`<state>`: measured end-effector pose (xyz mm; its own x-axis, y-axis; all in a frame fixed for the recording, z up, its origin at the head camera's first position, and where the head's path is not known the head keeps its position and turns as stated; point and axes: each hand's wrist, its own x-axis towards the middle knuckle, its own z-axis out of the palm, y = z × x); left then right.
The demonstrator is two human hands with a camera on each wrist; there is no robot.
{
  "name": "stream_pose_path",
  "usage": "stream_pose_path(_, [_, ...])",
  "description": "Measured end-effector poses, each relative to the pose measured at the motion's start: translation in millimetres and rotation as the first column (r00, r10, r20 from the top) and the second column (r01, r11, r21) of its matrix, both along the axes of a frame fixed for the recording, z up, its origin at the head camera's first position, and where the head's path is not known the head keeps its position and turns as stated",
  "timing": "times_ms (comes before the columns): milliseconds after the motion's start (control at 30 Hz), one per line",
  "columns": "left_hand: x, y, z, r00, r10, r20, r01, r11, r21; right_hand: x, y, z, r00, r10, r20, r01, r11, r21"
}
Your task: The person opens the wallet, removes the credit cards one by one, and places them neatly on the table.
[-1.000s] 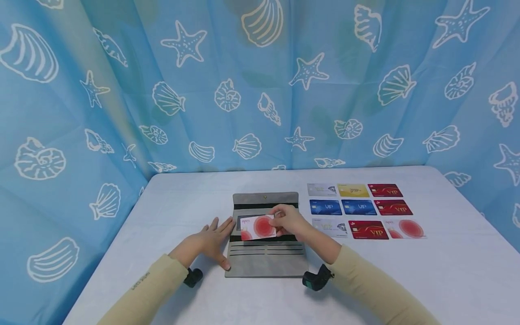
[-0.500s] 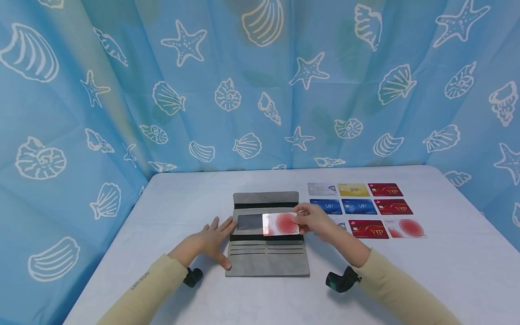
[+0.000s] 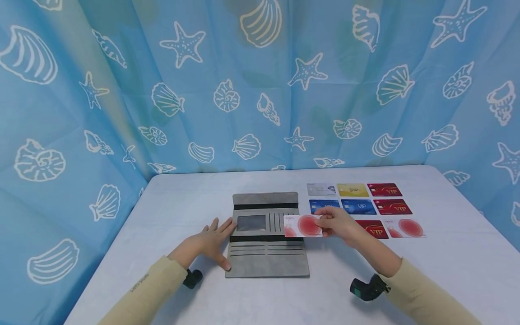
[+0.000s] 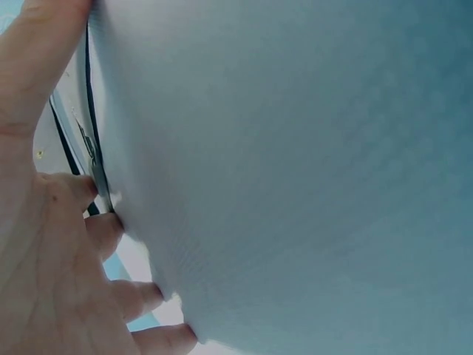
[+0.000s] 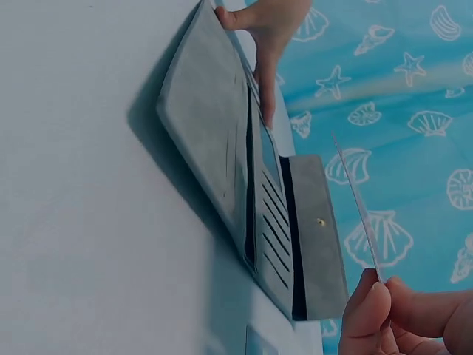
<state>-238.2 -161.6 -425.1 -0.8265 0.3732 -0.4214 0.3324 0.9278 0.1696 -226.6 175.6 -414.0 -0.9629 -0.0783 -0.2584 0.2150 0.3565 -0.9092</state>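
A grey wallet (image 3: 268,267) lies unfolded on the table, with card slots and a dark window pocket (image 3: 251,222) facing up. My left hand (image 3: 208,245) is spread beside it, fingertips and thumb at its left edge. Between thumb and fingers, my right hand (image 3: 341,226) pinches the right end of a white card (image 3: 295,225) printed with a red circle. In the head view, that card overlaps the wallet's right edge and some of its slots. The right wrist view has the card (image 5: 361,211) almost edge-on, raised apart from the wallet (image 5: 203,111).
Rows of cards lie right of the wallet: silver (image 3: 322,189), gold (image 3: 352,190), blue (image 3: 359,207), red (image 3: 392,207), and another white one with a red circle (image 3: 405,228). The right hand hides part of the front row. A blue shell-patterned curtain (image 3: 260,90) hangs behind the table (image 3: 183,194).
My right hand has moved right with the card, from over the window pocket to the wallet's right edge, uncovering the pocket and some slots. My left hand stays in place.
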Motion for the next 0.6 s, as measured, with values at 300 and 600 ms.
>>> stream_pose_path(300, [-1.2, -1.4, -1.9, 1.0, -0.007, -0.007, 0.007, 1.0, -0.001, 14.4, 24.9, 1.0, 1.0, -0.004, 0.001, 0.004, 1.0, 0.0])
stream_pose_path(600, [-1.1, -2.3, -4.0, 1.0, -0.001, -0.006, 0.002, 1.0, 0.017, 21.6, 37.9, -8.4, 1.0, -0.015, 0.02, 0.015, 1.0, 0.01])
